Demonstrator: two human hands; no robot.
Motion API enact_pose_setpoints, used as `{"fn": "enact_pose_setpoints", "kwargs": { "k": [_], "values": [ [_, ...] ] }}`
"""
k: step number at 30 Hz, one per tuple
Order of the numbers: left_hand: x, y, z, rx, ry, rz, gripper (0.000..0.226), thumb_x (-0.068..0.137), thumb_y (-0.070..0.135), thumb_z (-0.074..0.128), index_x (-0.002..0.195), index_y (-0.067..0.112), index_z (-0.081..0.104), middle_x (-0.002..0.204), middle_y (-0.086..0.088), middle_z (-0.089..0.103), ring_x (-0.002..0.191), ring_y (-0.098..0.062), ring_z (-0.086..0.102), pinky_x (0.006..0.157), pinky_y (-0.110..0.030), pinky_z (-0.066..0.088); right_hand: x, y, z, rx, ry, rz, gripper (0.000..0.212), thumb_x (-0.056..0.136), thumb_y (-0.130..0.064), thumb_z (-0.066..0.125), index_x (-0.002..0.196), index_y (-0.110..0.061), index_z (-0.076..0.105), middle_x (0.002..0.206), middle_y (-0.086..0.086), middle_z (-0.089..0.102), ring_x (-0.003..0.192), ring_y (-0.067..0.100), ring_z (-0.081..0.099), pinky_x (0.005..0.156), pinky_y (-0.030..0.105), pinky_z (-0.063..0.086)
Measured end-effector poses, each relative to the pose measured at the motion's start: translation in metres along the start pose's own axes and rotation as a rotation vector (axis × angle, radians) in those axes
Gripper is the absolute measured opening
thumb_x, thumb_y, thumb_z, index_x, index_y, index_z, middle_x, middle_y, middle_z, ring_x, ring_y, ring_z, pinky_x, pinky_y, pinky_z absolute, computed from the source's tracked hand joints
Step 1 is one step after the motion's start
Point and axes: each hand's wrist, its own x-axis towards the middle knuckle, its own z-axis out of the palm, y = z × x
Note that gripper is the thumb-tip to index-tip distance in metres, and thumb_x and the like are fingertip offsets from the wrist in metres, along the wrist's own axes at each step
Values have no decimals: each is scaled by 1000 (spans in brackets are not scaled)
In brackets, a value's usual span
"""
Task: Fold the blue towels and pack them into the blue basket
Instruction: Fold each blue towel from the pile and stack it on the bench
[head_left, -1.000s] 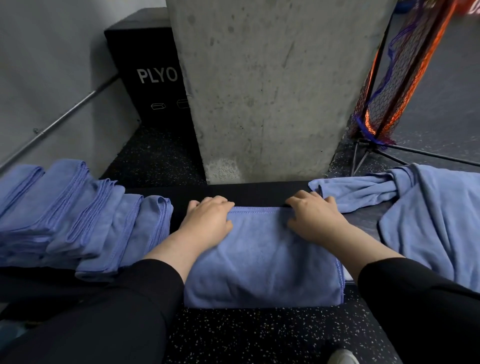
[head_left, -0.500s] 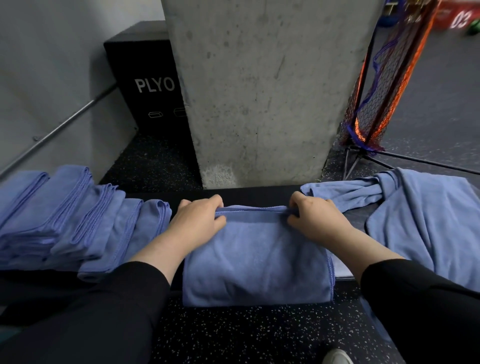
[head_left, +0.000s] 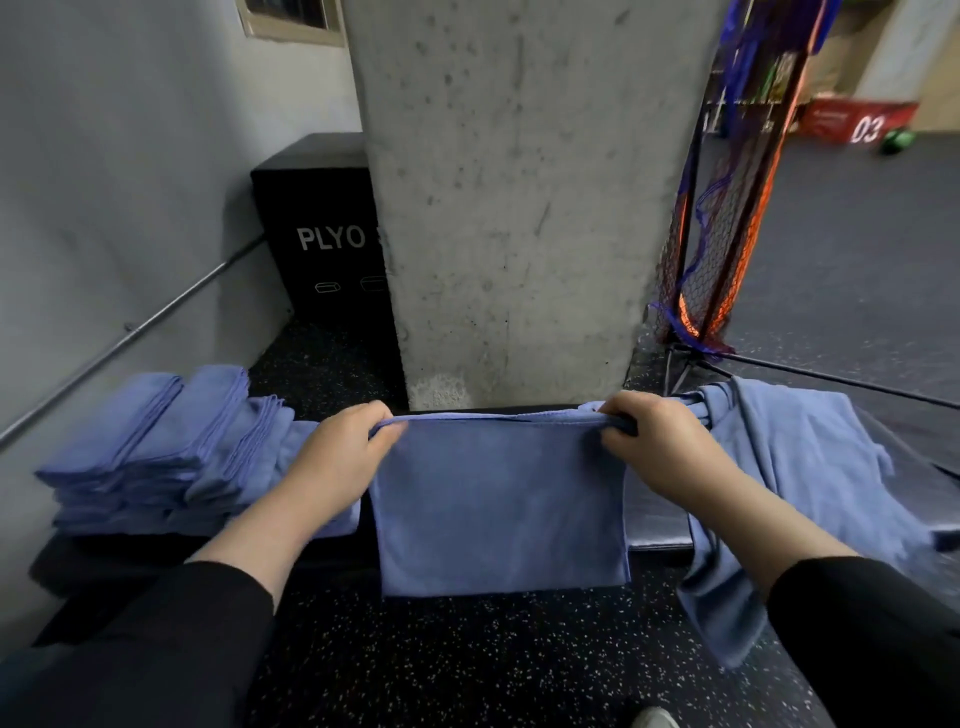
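Pinching the far corners of a half-folded blue towel (head_left: 498, 504), left hand (head_left: 343, 457) and right hand (head_left: 660, 447) hold its edge taut over the black bench (head_left: 657, 525), presumably to align the next fold; basket unseen

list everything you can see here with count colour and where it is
towel being folded: 1, blue, centre, held up by its top edge
folded towels: one stack, count unclear, blue, left on the bench
unfolded towels: a heap, count unclear, blue, right, draped over the bench edge
bench: 1, black, under the towels
pillar: 1, grey concrete, centre behind the bench
plyo box: 1, black with white lettering, left of the pillar
net: 1, orange and blue mesh, right of the pillar
red box: 1, marked 03, far right
left hand: pinches the towel's top left corner
right hand: pinches its top right corner
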Motion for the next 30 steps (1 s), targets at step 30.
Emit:
{"fn": "enact_pose_setpoints", "kwargs": {
  "k": [30],
  "values": [
    [-52, 67, -98, -768, 107, -107, 26, 102, 20, 57, 91, -3, 61, 83, -16, 60, 81, -24, 57, 76, -47, 51, -57, -62, -112, 367, 235, 12, 8, 99, -21, 59, 98, -17, 66, 82, -2, 71, 78, 24, 66, 73, 48, 57]
  ]
}}
